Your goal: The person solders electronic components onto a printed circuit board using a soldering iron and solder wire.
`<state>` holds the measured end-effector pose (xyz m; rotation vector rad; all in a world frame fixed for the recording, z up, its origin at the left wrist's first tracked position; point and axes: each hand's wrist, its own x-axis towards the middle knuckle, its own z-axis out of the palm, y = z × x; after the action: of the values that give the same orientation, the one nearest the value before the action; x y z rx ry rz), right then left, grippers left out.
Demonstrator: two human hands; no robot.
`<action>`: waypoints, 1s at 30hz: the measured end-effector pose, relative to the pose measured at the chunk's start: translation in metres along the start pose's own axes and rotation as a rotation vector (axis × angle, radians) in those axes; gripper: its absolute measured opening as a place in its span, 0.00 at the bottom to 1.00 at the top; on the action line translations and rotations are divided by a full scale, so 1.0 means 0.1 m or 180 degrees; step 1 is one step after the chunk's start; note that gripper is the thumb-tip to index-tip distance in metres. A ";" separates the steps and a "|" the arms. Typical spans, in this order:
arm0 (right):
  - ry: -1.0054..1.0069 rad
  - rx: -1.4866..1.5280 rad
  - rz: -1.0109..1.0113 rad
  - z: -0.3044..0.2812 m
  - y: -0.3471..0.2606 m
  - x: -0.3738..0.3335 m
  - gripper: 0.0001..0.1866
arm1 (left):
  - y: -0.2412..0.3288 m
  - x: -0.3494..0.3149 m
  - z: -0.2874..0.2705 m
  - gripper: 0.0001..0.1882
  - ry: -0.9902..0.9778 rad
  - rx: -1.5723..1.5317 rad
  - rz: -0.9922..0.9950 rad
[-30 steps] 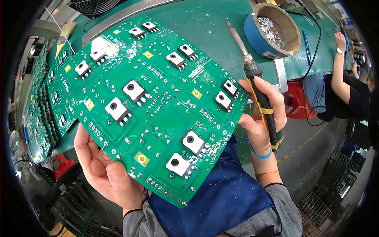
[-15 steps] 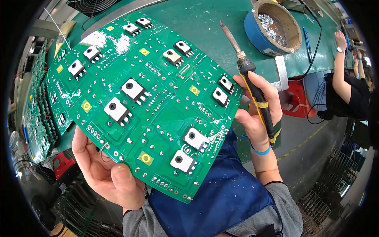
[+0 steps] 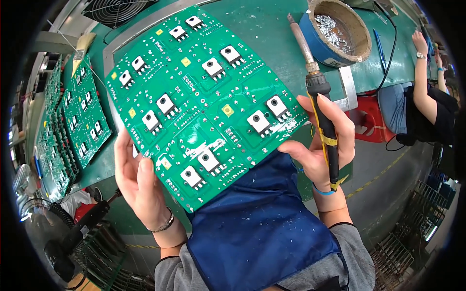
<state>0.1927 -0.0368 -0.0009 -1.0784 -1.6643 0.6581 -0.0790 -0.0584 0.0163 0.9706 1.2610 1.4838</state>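
Observation:
A large green circuit board [image 3: 201,123] is held up at a tilt in front of me, above the bench. White-faced three-legged components sit on it in pairs, among solder joints and small yellow squares. My left hand [image 3: 141,186] grips its lower left edge, thumb on the near side and fingers partly hidden behind. At the right corner, the thumb and index finger of my right hand [image 3: 342,126] pinch the board. That same hand also keeps a soldering iron [image 3: 318,83] with a black handle against its palm, the tip pointing up and away from the board.
A blue round pot [image 3: 313,43] with solder scraps stands at the back right, near a blue pen [image 3: 379,51]. More circuit boards [image 3: 82,121] stand in a row at left, with a brush [image 3: 83,48] behind. A fan [image 3: 114,7] is at the back; a co-worker [image 3: 422,106] sits at right.
The board has turned and levelled somewhat, its near corner shifting left and up. My left hand has moved right along with it. The soldering iron has shifted slightly right.

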 end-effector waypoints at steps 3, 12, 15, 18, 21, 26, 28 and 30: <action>-0.0036 0.0050 0.0089 0.01 -0.03 0.00 0.44 | -0.02 0.06 -0.06 0.32 -0.0143 0.0069 -0.0054; 0.0448 0.0358 -0.0235 0.13 -0.12 0.09 0.36 | -0.03 0.16 -0.18 0.30 -0.0526 0.0391 -0.0470; 0.0423 0.0423 -0.0293 0.15 -0.16 0.09 0.35 | 0.00 0.20 -0.18 0.30 -0.0528 0.0553 -0.0616; 0.0436 0.0511 -0.0352 0.16 -0.18 0.09 0.34 | 0.00 0.21 -0.12 0.30 -0.0486 0.0637 -0.0677; 0.0353 0.0502 -0.0400 0.17 -0.18 0.09 0.34 | 0.01 0.24 -0.13 0.30 -0.0517 0.0631 -0.0764; 0.0415 0.0621 -0.0586 0.20 -0.21 0.11 0.34 | 0.01 0.28 -0.12 0.31 -0.0514 0.0590 -0.0768; 0.0423 0.0698 -0.0609 0.20 -0.22 0.11 0.34 | 0.00 0.32 -0.14 0.30 -0.0783 0.0548 -0.0801; 0.0420 0.0800 -0.0631 0.21 -0.25 0.11 0.33 | 0.00 0.33 -0.15 0.29 -0.0812 0.0448 -0.0817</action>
<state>0.1636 -0.0364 0.0172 -0.7506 -1.5057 0.6330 -0.1017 -0.0302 0.0139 1.0122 1.2614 1.0502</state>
